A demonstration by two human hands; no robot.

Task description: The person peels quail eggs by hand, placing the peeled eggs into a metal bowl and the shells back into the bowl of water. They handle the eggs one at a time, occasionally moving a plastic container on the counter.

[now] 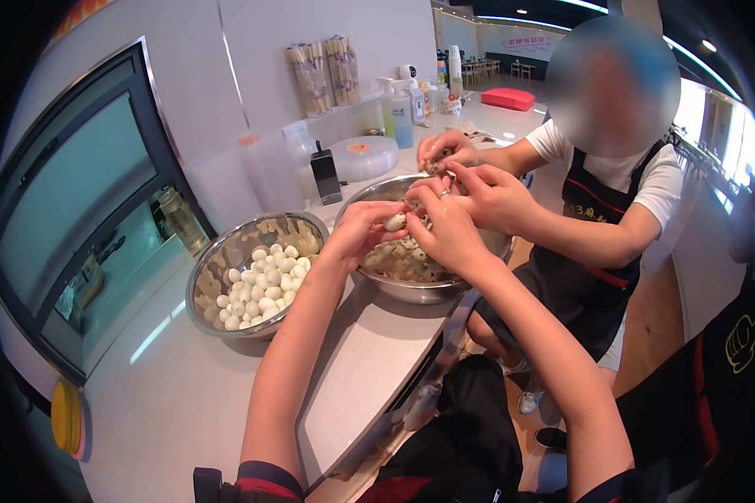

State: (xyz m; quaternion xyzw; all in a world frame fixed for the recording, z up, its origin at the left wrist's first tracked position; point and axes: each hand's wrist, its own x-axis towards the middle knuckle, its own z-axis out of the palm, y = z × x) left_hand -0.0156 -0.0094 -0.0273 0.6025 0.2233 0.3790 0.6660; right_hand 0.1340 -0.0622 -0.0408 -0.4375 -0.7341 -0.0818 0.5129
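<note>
Over a steel bowl (419,292) holding speckled quail eggs and shell bits, my left hand (365,232) pinches a small, partly peeled egg (395,222). From the right, my right hand (446,228) has its fingertips against the same egg. To the left stands a second steel bowl (205,285), with many smooth white peeled eggs (264,289) in it. Just beyond my hands, a co-worker's two hands (491,194) hold another speckled egg (434,166) above the far side of the first bowl.
The co-worker (604,193) in a black apron sits across the counter corner (369,352). Behind the bowls are a black box-like object (325,174), round clear lids (365,158), pump bottles (401,117) and a red container (507,99). Another apron shows at right.
</note>
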